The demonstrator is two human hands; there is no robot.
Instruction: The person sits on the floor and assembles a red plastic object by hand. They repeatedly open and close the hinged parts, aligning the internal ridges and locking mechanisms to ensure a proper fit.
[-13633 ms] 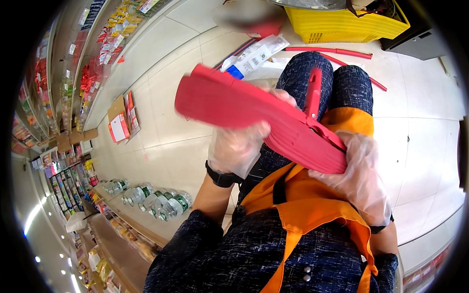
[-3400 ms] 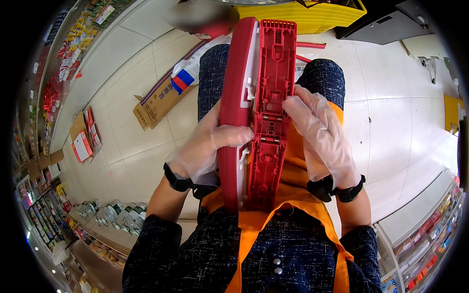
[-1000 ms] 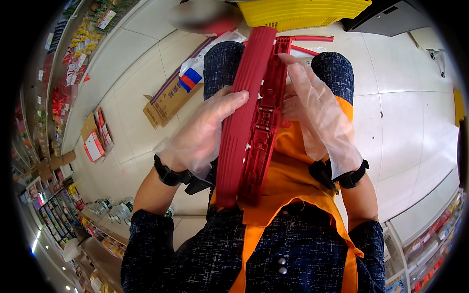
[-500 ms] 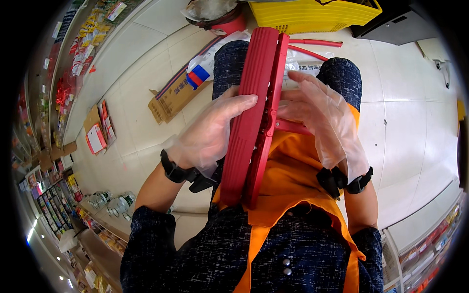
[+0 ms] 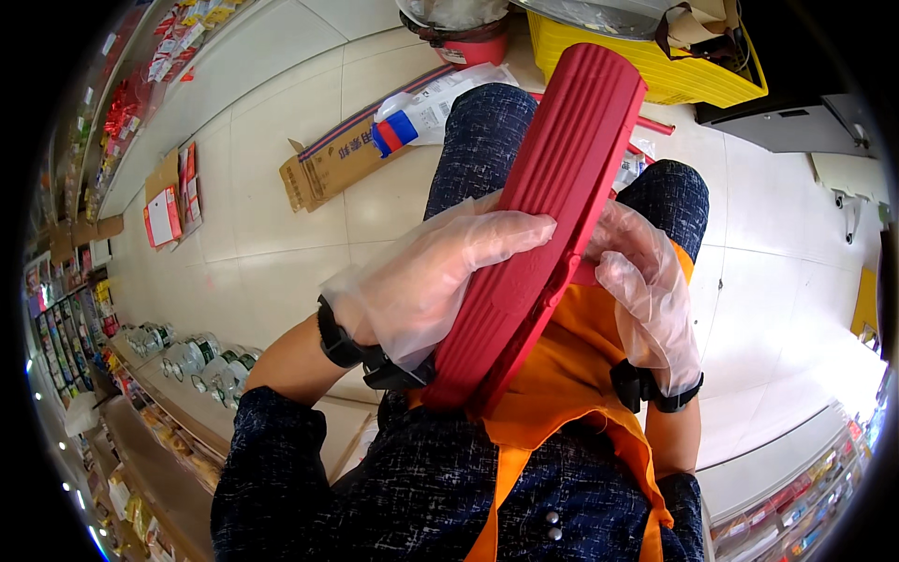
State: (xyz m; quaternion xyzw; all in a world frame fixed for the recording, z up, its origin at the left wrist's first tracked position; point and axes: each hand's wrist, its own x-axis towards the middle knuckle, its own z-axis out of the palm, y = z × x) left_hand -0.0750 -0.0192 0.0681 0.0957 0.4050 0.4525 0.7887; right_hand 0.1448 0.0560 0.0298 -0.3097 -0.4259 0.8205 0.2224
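A long red ribbed plastic piece (image 5: 538,239), hinged along its length, stands slantwise over my lap with its lower end against my orange apron (image 5: 585,361). My left hand (image 5: 435,267), in a clear plastic glove, grips it from the left, thumb lying across the ribbed face and fingers hidden behind. On the other side is my right hand (image 5: 651,295), gloved the same way, fingers curled at the hinged edge. Part of its grip is hidden behind the piece. Black straps with small devices sit on both wrists.
Ahead on the tiled floor lie a flattened cardboard box (image 5: 328,173), a plastic-wrapped package (image 5: 435,108) and a red rod (image 5: 655,125). Beyond stand a red bucket (image 5: 478,49) and a yellow basket (image 5: 618,70). Clear bottles (image 5: 192,356) and stocked shelves (image 5: 70,328) line the left.
The red piece has tipped to the right at its upper end and turned its ribbed face more toward me. My right hand's fingers have curled in; the view has shifted slightly.
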